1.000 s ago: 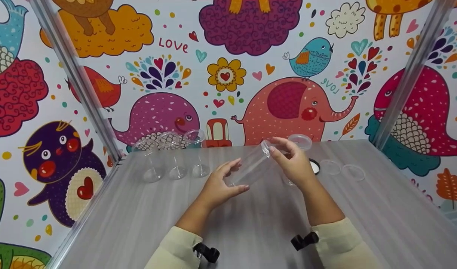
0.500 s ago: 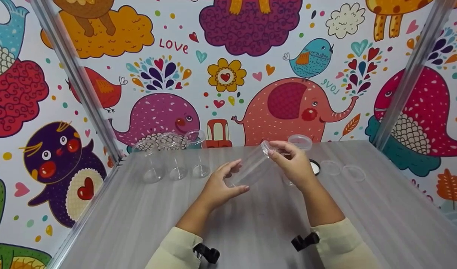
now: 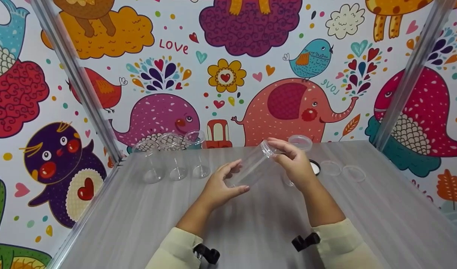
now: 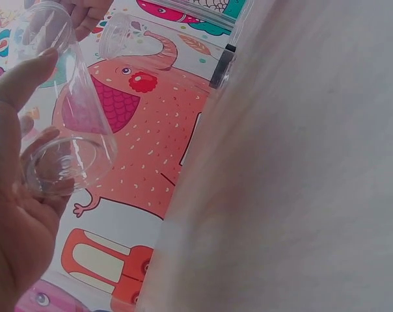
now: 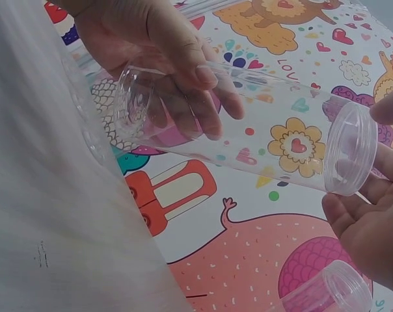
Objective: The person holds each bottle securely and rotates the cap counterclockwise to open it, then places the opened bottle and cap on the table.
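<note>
A clear plastic jar (image 3: 249, 166) is held tilted above the table between both hands, its lid end up and to the right. My left hand (image 3: 221, 185) grips its base end, thumb on one side and fingers on the other. A clear lid (image 5: 351, 149) sits on the upper end in the right wrist view. Around that lid curl the fingers and thumb of my right hand (image 3: 297, 164). In the left wrist view the round bottom of the jar shows near the left fingers (image 4: 43, 153).
Three clear jars (image 3: 153, 175) stand in a row at the back left. Behind my right hand is another clear jar (image 3: 300, 142), partly hidden. Beside it lie a black-rimmed white disc (image 3: 315, 168) and two clear rings (image 3: 354, 173). A patterned wall panel (image 3: 221, 45) closes off the table's back.
My right fingers and thumb have shifted around the lid, closing in and then spreading over its rim again. The left hand and the jar stay nearly in place.
</note>
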The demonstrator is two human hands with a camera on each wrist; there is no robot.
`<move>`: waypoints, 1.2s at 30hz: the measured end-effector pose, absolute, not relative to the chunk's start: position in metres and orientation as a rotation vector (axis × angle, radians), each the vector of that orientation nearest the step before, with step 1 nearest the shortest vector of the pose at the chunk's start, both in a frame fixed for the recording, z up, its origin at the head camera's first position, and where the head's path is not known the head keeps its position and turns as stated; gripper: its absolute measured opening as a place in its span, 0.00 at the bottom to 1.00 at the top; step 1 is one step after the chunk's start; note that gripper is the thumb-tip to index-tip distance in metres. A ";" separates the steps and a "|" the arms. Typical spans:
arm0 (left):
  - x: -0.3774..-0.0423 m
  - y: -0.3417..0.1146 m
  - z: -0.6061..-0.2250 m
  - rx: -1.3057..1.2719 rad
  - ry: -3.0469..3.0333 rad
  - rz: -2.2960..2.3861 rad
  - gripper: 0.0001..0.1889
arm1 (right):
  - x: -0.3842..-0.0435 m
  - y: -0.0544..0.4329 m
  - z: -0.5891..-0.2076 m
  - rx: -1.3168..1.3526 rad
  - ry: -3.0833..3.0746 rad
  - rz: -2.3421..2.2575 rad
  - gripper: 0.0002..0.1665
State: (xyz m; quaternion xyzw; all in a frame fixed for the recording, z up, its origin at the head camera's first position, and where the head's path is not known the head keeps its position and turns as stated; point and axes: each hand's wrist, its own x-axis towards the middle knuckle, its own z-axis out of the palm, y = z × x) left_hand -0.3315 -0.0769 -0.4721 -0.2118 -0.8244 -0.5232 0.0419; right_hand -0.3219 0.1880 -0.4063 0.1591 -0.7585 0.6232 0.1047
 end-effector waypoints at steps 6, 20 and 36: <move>-0.331 -0.077 -0.472 -0.653 -2.529 -1.593 0.44 | -0.321 0.187 -0.406 0.447 -2.233 1.837 0.24; -0.330 -0.075 -0.472 -0.681 -2.540 -1.589 0.46 | -0.326 0.185 -0.406 0.205 -2.373 1.554 0.33; -0.330 -0.075 -0.474 -0.679 -2.523 -1.619 0.45 | -0.324 0.189 -0.407 0.299 -2.377 1.605 0.28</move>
